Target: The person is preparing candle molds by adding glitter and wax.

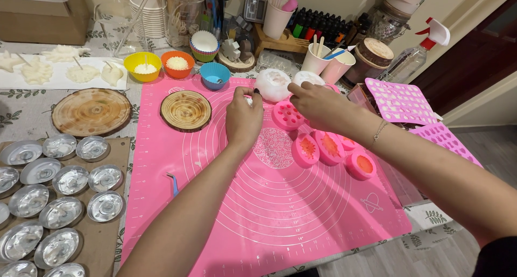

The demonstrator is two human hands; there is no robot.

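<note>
My left hand (243, 120) hovers over the upper middle of the pink silicone mat (269, 218), fingers curled around a small pale piece I can barely see. My right hand (319, 102) reaches in from the right, its fingertips near a white round mould (272, 84). A pink mould with several holes (287, 115) lies just under the right hand. Three pink round moulds with orange filling (329, 146) sit on the mat below my right wrist.
Two wooden slices (186, 110) (91, 111) lie left of the hands. Several silver tins (59, 201) cover the left. Yellow, orange and blue cups (214, 75) stand behind. Flat pink letter moulds (401, 100), paper cups and a spray bottle (417, 53) are at right. A blue tweezer (173, 183) lies on the mat.
</note>
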